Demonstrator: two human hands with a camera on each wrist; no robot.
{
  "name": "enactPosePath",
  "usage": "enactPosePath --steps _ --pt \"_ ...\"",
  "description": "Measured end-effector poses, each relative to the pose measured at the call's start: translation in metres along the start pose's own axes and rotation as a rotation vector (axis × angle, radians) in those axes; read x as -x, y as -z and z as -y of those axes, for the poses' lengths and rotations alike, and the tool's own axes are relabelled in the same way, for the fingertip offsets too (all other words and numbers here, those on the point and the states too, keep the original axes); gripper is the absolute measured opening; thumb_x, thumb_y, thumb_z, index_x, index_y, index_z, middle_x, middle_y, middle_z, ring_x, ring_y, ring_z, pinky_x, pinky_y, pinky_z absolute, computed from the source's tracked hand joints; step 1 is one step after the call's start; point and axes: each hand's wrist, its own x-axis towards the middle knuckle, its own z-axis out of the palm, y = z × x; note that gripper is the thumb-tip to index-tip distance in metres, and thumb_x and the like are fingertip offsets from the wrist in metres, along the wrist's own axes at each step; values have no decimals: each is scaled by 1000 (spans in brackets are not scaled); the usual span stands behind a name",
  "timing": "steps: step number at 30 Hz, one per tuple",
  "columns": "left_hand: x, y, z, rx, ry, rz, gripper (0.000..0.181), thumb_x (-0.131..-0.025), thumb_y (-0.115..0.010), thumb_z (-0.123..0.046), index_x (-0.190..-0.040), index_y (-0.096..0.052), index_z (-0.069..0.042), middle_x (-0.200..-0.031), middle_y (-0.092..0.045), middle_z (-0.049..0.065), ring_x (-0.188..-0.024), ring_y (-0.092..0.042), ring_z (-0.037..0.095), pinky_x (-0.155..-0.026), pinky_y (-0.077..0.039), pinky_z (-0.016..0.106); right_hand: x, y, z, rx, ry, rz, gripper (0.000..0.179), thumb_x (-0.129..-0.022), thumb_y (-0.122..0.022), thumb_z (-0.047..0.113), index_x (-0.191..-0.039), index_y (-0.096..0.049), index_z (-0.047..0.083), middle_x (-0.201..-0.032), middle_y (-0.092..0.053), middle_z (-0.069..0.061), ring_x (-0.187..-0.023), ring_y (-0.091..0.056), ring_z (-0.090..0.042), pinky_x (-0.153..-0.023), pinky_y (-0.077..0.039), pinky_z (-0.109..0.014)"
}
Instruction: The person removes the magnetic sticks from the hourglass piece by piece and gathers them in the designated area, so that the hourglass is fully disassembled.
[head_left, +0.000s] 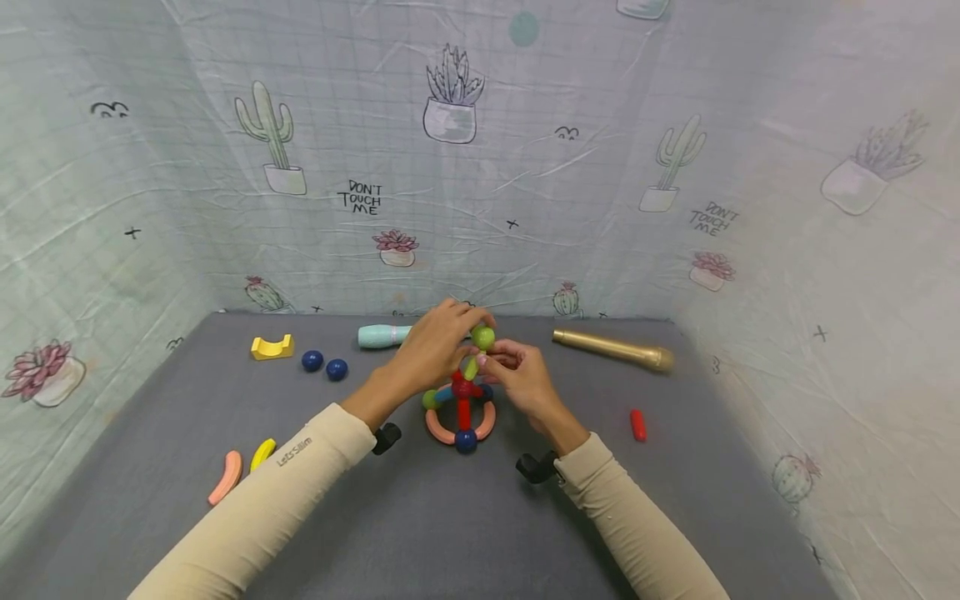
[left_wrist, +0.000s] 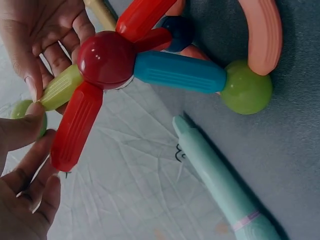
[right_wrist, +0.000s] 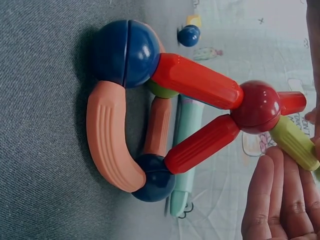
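A magnetic-stick frame stands on the table. Its base ring joins coral curved sticks [right_wrist: 112,135], dark blue balls [head_left: 466,440] and a green ball [left_wrist: 246,87]. Red sticks [right_wrist: 200,145] and a blue stick [left_wrist: 180,72] slope up to a red ball [left_wrist: 106,59]. Another red stick [left_wrist: 77,127] sticks out from that ball with one end free. My right hand [head_left: 525,379] pinches a yellow-green stick [left_wrist: 61,87] touching the red ball. At the stick's far end, my left hand [head_left: 435,337] holds a light green ball [head_left: 483,337] between thumb and fingers.
Left lie a yellow block [head_left: 272,347], two blue balls [head_left: 337,369], a coral curved stick [head_left: 226,477] and a yellow curved stick [head_left: 262,454]. A teal microphone-shaped toy [head_left: 382,336] lies behind my left hand. Rightward are a gold microphone [head_left: 615,348] and a red stick [head_left: 638,425].
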Motion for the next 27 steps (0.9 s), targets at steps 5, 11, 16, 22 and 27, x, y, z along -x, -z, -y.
enactPosePath --steps 5,11,16,22,27 --pt "10 6 7 31 63 -73 40 -94 -83 -14 -130 -67 -17 -124 -70 4 -115 -60 26 -94 -56 43 0 0 -1 6 7 -4 25 -103 -72 14 -125 -72 1 -113 -78 -18 -107 -75 -43 -98 -59 -58" --pt "37 27 29 39 131 -131 39 -93 -83 -12 -130 -69 -14 -126 -68 6 -120 -59 29 -97 -55 47 0 1 0 31 20 19 28 -100 -76 13 -126 -72 5 -115 -76 -19 -104 -75 -40 -98 -59 -59" --pt "70 40 61 0 180 -147 40 -93 -83 -12 -130 -68 -10 -122 -70 9 -117 -60 32 -95 -54 51 1 1 1 54 46 49 30 -97 -78 9 -126 -72 8 -115 -75 -19 -97 -75 -30 -97 -59 -59" --pt "116 51 106 -60 295 -73 39 -95 -81 -11 -130 -67 -8 -122 -71 15 -110 -62 35 -90 -53 53 1 -1 1 120 56 46 31 -94 -81 9 -124 -73 12 -113 -76 -13 -94 -74 -19 -91 -62 -45" --pt "149 58 142 -63 379 20 37 -94 -81 -9 -128 -67 -6 -116 -73 20 -110 -63 41 -90 -50 60 0 -3 0 165 80 52 33 -93 -82 8 -124 -72 11 -113 -77 -14 -97 -73 -23 -83 -60 -26"
